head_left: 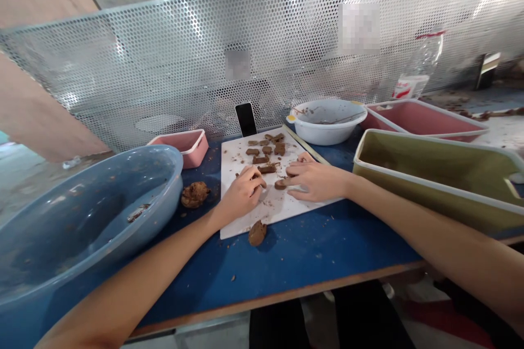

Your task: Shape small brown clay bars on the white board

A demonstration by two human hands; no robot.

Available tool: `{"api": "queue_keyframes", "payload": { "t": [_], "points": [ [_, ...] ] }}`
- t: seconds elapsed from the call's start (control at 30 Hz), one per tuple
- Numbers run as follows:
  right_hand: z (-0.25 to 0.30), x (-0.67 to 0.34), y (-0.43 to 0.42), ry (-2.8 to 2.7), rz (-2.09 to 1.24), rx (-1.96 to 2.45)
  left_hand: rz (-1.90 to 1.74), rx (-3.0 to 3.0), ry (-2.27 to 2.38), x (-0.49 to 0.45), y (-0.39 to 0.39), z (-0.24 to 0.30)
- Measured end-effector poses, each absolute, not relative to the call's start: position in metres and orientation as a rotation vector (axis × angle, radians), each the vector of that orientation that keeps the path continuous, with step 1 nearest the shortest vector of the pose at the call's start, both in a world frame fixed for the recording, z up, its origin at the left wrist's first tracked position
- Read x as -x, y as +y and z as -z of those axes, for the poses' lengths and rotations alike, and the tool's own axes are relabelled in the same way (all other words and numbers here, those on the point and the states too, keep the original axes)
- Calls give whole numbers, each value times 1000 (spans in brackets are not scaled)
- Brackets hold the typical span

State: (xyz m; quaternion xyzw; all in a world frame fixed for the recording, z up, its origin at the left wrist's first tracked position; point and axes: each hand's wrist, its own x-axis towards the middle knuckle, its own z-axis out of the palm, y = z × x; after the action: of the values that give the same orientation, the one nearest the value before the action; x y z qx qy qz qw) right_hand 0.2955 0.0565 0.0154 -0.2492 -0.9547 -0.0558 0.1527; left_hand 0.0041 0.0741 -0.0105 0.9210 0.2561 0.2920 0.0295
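Note:
On a white board (241,223) lie several small brown pieces that look like clay (267,169), in loose rows toward its far end. My left hand (241,193) rests on the board with curled fingers, closed at the tips around a brown clay piece that is mostly hidden. Fingers spread and stretched out, my right hand (315,180) lies low over the board's right side. Its fingertips touch a short rounded clay piece (280,184). A larger clay lump (257,233) sits at the board's near edge, and a rough brown lump (195,194) is left of the board.
A large blue basin (164,174) stands left, with a small pink box (196,147) behind it. A phone (245,119) leans at the back before a perforated metal screen (164,65). Rightward are a white basin (327,133), pink bin (434,117), green bin (409,174) and plastic bottle (420,68).

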Motion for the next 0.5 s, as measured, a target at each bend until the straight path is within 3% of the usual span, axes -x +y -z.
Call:
{"api": "queue_keyframes", "payload": {
  "t": [0.5],
  "points": [
    [-15,-291,51,-2841,83,886,-907,-2819,803,-5,73,10]
  ]
}}
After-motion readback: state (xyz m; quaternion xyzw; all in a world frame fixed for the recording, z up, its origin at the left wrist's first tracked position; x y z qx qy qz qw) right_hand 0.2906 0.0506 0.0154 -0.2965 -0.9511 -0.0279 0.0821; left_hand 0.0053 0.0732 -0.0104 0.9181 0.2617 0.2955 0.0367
